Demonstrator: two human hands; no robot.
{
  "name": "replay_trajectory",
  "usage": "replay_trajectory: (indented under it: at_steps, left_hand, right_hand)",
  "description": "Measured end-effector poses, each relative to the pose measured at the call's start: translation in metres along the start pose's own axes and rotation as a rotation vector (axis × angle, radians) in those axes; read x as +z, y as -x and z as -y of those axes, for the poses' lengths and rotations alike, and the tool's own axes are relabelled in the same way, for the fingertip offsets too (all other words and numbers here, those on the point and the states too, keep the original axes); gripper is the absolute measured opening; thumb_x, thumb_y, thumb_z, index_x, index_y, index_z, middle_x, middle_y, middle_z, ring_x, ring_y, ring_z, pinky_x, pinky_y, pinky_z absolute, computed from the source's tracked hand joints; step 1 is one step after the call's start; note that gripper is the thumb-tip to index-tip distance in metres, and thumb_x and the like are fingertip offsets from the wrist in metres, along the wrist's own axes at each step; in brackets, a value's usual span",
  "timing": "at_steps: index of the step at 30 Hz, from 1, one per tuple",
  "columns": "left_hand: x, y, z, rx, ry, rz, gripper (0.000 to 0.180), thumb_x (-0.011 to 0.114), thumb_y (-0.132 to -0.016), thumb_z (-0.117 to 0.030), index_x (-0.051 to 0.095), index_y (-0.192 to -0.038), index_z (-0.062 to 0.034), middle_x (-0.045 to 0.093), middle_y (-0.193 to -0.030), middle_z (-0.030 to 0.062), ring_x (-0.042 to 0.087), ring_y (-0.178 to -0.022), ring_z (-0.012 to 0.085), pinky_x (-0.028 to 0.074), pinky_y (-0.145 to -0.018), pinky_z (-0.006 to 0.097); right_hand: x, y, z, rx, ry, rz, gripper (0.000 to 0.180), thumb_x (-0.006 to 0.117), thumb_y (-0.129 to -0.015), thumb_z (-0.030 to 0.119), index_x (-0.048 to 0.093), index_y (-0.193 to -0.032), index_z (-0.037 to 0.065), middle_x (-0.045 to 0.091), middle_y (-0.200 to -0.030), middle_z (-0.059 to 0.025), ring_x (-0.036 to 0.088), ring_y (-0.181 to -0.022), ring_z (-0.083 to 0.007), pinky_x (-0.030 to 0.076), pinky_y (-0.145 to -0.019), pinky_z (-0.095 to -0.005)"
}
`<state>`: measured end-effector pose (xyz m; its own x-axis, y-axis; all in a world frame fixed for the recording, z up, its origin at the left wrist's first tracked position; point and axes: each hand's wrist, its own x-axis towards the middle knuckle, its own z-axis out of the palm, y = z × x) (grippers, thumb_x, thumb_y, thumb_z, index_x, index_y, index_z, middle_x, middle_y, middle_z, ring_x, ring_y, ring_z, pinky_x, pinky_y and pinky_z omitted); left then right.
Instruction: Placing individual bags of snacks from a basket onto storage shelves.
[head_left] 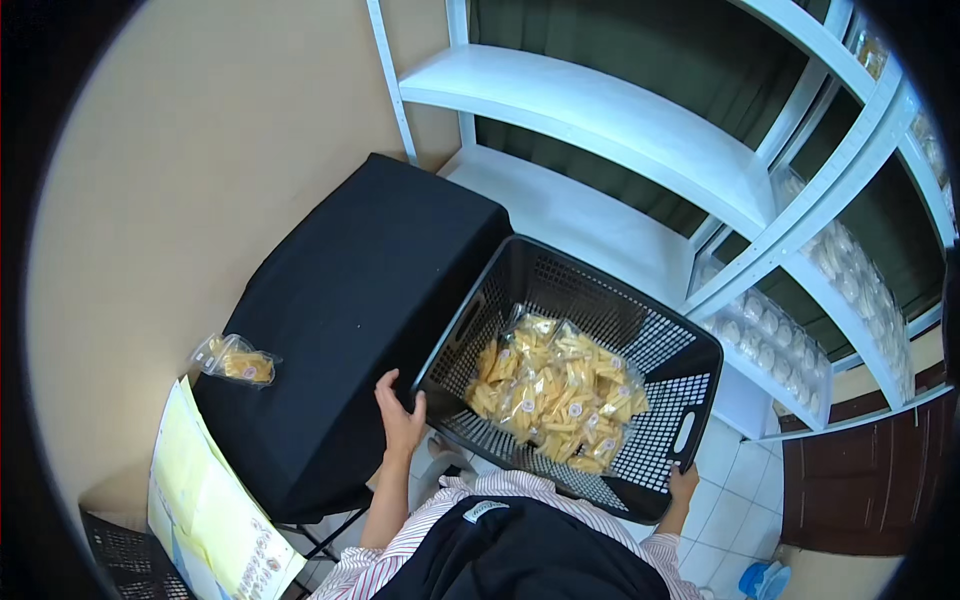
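A large black plastic basket [690, 350] with slotted walls is tilted in front of me. Inside it lies a heap of clear packets of yellow, stick-shaped snacks [560, 390]. At the basket's near right corner my right hand [684, 486] is closed on the rim, its fingers partly hidden by the wall. My left hand [402, 418] is open with fingers apart, beside the near left corner; the thumb is close to the basket, and I cannot tell whether it touches. One clear packet [240, 360] of the same snacks rests on the black cloth-covered table [350, 290] to the left.
White shelves [590, 95] stand ahead, and more shelving on the right holds several rows of packed goods [770, 335]. A yellowish printed board [215, 490] leans at the table's near left, by another black basket [130, 560]. Blue footwear [764, 580] sits on the tiled floor.
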<state>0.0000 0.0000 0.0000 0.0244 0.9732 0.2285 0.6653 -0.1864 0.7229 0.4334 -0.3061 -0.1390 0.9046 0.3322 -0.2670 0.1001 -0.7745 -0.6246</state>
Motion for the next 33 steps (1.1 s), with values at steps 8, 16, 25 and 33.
replay_trajectory:
  at_steps: [8, 16, 25, 33]
  left_hand:
    - [0.047, 0.006, 0.041, -0.173, 0.115, 0.134, 0.033, 0.052, -0.073, -0.004, 0.046, -0.105, -0.0001, 0.058, -0.086, 0.0205, 0.057, -0.085, 0.0323, 0.043, -0.075, 0.034]
    - [0.049, 0.005, 0.051, -0.156, 0.110, 0.031, 0.029, 0.048, -0.073, 0.001, 0.046, -0.101, -0.0004, 0.057, -0.083, 0.0202, 0.057, -0.080, 0.0342, 0.043, -0.071, 0.035]
    - [0.064, 0.004, 0.083, -0.114, 0.199, 0.100, 0.033, 0.049, -0.071, 0.000, 0.045, -0.103, -0.0008, 0.054, -0.090, 0.0246, 0.053, -0.089, 0.0373, 0.041, -0.077, 0.039]
    - [0.083, 0.005, 0.117, -0.039, 0.232, 0.404, 0.036, 0.049, -0.072, -0.004, 0.039, -0.106, -0.0005, 0.053, -0.089, 0.0269, 0.052, -0.088, 0.0399, 0.041, -0.077, 0.041]
  right_hand:
    - [-0.021, 0.017, 0.033, -0.085, 0.027, -0.167, 0.020, 0.061, -0.069, 0.006, 0.055, -0.085, -0.002, 0.060, -0.075, -0.0196, 0.058, -0.071, -0.0345, 0.045, -0.064, -0.0386]
    - [-0.024, 0.033, 0.046, -0.085, 0.071, -0.114, 0.019, 0.058, -0.073, 0.013, 0.054, -0.083, -0.002, 0.059, -0.075, -0.0214, 0.057, -0.073, -0.0367, 0.044, -0.065, -0.0410]
    - [-0.017, 0.065, 0.057, 0.131, 0.186, -0.146, 0.036, 0.057, -0.073, 0.012, 0.045, -0.104, -0.001, 0.057, -0.089, -0.0226, 0.055, -0.084, -0.0378, 0.044, -0.074, -0.0424]
    - [0.031, 0.128, 0.038, 0.287, 0.480, -0.422, 0.081, 0.063, -0.066, 0.013, 0.015, -0.132, 0.013, 0.036, -0.120, -0.0135, 0.047, -0.099, -0.0305, 0.045, -0.078, -0.0398]
